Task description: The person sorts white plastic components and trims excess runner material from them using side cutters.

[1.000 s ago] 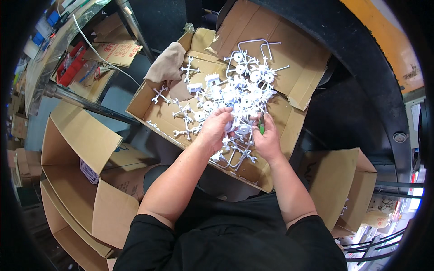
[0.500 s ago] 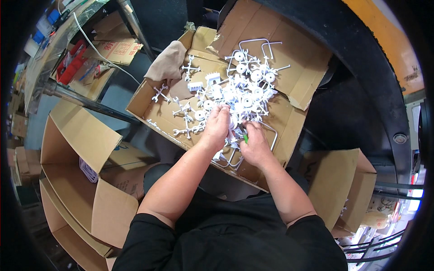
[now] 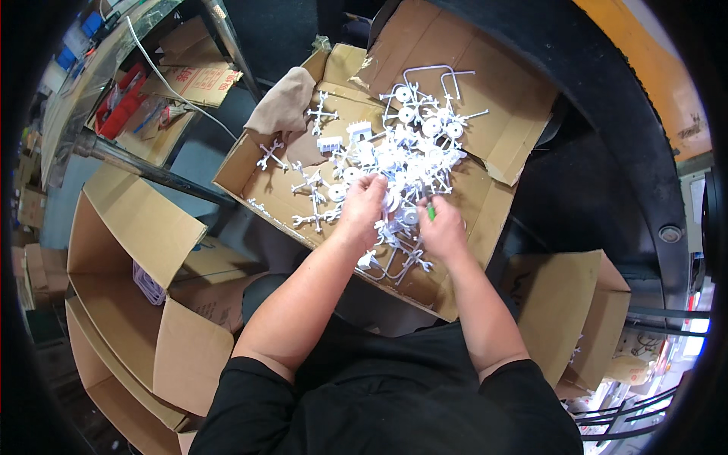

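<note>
A heap of white plastic moulded parts, with rings, discs and branched sprues among them, lies in a shallow cardboard box in front of me. My left hand is closed at the near left side of the heap, its fingers pinching a white plastic part. In my closed right hand, just to the right, is a small tool with a green handle. Its dark tip points away from me into the heap; its exact kind cannot be made out. Below the hands lie more branched pieces.
A beige cloth hangs over the box's left corner. Open cardboard boxes stand at the lower left and lower right. On the left is a metal-framed shelf with a red bin. A dark curved machine frame bounds the right.
My right hand has shifted right and slightly away from my left hand, bringing the green-handled tool along. A white disc and branched pieces now show between and below the hands.
</note>
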`<state>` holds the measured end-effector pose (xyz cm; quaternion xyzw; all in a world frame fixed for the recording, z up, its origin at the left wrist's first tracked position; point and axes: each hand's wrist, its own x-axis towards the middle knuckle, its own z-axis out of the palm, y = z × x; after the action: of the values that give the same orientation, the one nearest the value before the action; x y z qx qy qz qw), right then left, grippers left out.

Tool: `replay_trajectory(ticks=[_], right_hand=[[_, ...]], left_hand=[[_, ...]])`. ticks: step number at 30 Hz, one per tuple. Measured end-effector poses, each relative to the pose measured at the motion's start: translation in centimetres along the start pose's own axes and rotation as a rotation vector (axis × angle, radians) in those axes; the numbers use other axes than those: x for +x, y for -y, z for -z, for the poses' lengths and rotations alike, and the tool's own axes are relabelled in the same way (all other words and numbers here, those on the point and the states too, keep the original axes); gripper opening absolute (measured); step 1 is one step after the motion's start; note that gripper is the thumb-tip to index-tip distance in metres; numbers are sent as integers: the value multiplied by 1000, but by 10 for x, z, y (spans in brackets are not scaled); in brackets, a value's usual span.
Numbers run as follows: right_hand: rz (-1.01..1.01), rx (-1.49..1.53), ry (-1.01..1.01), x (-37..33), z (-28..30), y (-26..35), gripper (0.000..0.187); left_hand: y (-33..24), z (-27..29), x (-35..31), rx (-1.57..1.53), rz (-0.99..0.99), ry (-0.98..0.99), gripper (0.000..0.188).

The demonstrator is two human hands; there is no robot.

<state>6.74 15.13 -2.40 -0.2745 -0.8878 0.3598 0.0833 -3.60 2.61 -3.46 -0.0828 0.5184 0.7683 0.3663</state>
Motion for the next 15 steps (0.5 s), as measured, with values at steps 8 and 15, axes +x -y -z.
replay_trajectory(ticks=[8, 15], right_hand=[[15, -151, 126, 8, -16, -27, 44], [28, -50, 261, 8, -26, -30, 43]], left_hand=[[-24, 19, 2, -424, 143, 142, 29], [-33, 18, -3, -381, 117, 205, 23]])
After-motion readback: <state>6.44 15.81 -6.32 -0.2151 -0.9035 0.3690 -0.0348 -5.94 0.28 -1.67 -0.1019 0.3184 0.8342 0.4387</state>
